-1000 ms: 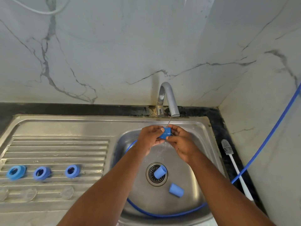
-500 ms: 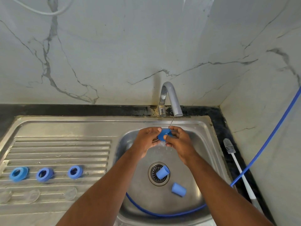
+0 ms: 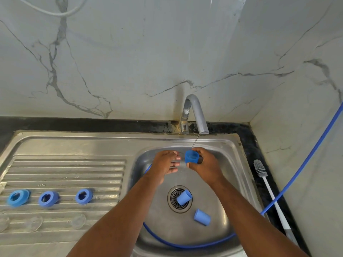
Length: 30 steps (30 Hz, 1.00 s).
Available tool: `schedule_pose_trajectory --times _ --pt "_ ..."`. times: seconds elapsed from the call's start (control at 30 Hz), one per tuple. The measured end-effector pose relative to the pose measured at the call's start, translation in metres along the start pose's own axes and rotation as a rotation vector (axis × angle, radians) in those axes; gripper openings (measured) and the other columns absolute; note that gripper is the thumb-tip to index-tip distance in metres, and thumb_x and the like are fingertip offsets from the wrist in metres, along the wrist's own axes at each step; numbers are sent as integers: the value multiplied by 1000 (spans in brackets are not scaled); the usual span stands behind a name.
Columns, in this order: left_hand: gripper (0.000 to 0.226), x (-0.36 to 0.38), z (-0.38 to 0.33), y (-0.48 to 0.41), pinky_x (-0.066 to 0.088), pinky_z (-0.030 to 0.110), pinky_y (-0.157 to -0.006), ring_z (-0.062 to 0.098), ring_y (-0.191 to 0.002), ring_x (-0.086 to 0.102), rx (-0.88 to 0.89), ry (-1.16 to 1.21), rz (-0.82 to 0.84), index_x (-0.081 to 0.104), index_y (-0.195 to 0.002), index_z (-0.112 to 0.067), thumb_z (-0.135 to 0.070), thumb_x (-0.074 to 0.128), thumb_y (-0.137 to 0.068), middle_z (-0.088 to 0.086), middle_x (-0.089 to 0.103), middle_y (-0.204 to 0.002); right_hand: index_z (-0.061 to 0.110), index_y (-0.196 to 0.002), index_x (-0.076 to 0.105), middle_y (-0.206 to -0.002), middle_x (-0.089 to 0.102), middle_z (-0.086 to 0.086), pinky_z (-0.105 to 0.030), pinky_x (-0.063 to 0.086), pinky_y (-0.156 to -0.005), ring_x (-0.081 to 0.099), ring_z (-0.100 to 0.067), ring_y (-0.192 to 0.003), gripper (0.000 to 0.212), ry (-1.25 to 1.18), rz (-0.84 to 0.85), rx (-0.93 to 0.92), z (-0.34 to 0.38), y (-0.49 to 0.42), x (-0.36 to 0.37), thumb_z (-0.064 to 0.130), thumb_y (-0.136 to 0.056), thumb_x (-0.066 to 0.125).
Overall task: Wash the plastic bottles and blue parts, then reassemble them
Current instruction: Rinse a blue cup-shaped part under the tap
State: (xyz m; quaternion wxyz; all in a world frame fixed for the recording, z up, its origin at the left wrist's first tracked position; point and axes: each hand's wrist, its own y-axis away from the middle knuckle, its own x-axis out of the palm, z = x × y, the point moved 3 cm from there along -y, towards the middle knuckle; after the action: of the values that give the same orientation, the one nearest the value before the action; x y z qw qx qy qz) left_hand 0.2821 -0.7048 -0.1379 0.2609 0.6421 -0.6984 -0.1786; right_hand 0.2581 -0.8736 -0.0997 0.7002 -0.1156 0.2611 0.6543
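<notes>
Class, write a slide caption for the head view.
Right hand holds a blue cap under the stream from the tap; left hand open beside it.

From my head view I can read no text, label, brand, number or sign on anything.
</notes>
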Motion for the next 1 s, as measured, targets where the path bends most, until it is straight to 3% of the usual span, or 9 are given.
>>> schedule_pose_trajectory --times 0.1,0.23,0.33,0.5,0.57,0.7,0.8,0.93,1.0 --pt "22 -2 0 -1 59 33 -79 21 -102 72 -5 23 -12 69 -116 -14 -24 54 -104 4 76 -108 31 -115 60 -104 67 17 -7 50 -73 63 5 -93 52 -79 -105 -33 4 0 4 9 -75 86" --pt "18 -1 -6 2 58 33 -79 21 -99 72 44 27 -35 70 -112 -14 -23 57 -103 5 77 -104 32 -110 58 -100 67 16 -18 54 -79 64 2 -88 49 -31 -10 15 1 5 18 8 -76 84" --pt "16 -1 -10 1 58 32 -81 22 -100 72 51 43 -48 69 -111 -14 -21 57 -102 5 76 -105 32 -116 58 -105 64 19 -11 49 -77 63 0 -98 51 -150 -182 -10 3 3 13 8 -78 82" --pt "19 -3 -8 1 58 31 -81 24 -101 71 47 8 -81 68 -115 -11 -20 57 -102 7 75 -108 26 -116 59 -101 65 13 -17 53 -77 65 -7 -97 48 -74 -62 -9 7 -1 19 0 -78 76" --pt "20 -2 -8 0 58 31 -81 24 -101 71 56 -1 -79 69 -115 -12 -21 57 -103 6 75 -108 28 -116 59 -102 66 15 -12 52 -75 65 -2 -95 50 -151 -122 -25 11 -5 15 -1 -79 76" --pt "18 -3 -3 1 59 32 -80 25 -101 72 51 -33 -88 69 -112 -14 -23 57 -103 6 76 -105 30 -113 57 -99 62 16 -8 48 -68 64 -7 -100 49 -102 39 9 10 -6 21 -3 -80 75" --pt "20 -5 -2 -2 59 34 -83 24 -101 72 29 -10 -81 69 -115 -13 -23 59 -102 6 76 -107 31 -115 60 -101 64 17 -11 51 -73 64 1 -96 51 -171 -62 0 10 -9 17 -3 -80 73" --pt "17 -6 1 -1 60 35 -80 26 -101 71 1 -17 -78 69 -112 -12 -22 59 -102 8 76 -105 22 -120 61 -113 64 5 -19 50 -78 63 -15 -107 54 -93 32 30 6 -9 26 -8 -76 72" --pt "19 -6 0 -1 59 33 -79 24 -101 71 -2 -9 -67 69 -114 -13 -22 58 -102 7 75 -108 23 -118 61 -107 65 7 -16 52 -76 64 -10 -101 53 -138 -68 16 7 -11 21 -8 -75 71"
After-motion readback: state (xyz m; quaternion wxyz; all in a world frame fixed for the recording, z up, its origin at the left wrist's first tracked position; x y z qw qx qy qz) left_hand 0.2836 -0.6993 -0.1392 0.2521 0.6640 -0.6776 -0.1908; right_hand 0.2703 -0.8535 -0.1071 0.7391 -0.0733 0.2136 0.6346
